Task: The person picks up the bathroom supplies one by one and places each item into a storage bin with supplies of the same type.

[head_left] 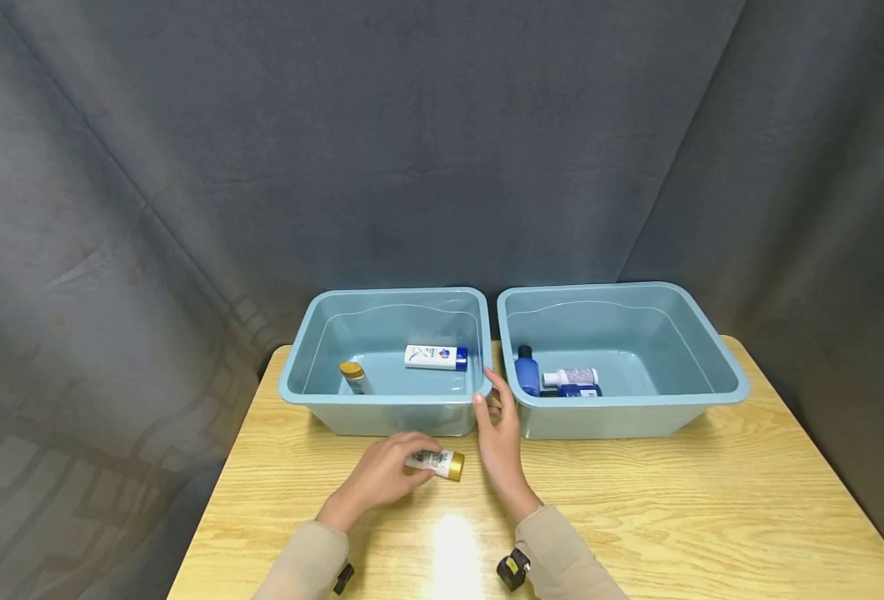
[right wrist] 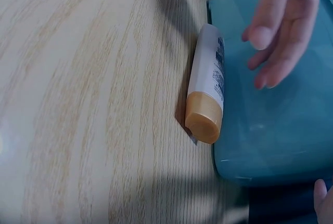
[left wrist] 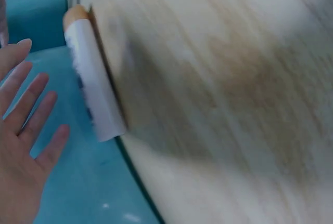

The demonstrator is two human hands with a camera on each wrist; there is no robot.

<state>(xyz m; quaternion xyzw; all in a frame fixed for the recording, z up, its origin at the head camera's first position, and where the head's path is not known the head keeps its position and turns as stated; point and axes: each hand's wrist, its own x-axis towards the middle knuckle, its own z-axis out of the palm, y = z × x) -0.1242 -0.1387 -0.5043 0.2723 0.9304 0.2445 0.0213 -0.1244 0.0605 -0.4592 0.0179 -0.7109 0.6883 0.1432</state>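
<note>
A white bottle with a gold cap point(head_left: 451, 465) lies on its side on the table, just in front of the left blue bin point(head_left: 382, 419). Over it hovers my left hand point(head_left: 389, 471). Both wrist views show its fingers loosely extended, with a gap between them and the bottle point(right wrist: 209, 73). My right hand point(head_left: 500, 437) is at the right front corner of the left bin, its fingers by the rim in the space between the two bins. Inside the left bin are a white bottle with a blue cap point(head_left: 434, 357) and another gold-capped bottle point(head_left: 355, 378).
To the right stands a second blue bin point(head_left: 599, 423), holding a blue bottle with a black cap point(head_left: 527, 375), a white-capped bottle with a patterned label point(head_left: 572, 377) and a dark blue item point(head_left: 582, 391). A grey curtain point(head_left: 442, 150) hangs behind the wooden table point(head_left: 711, 500).
</note>
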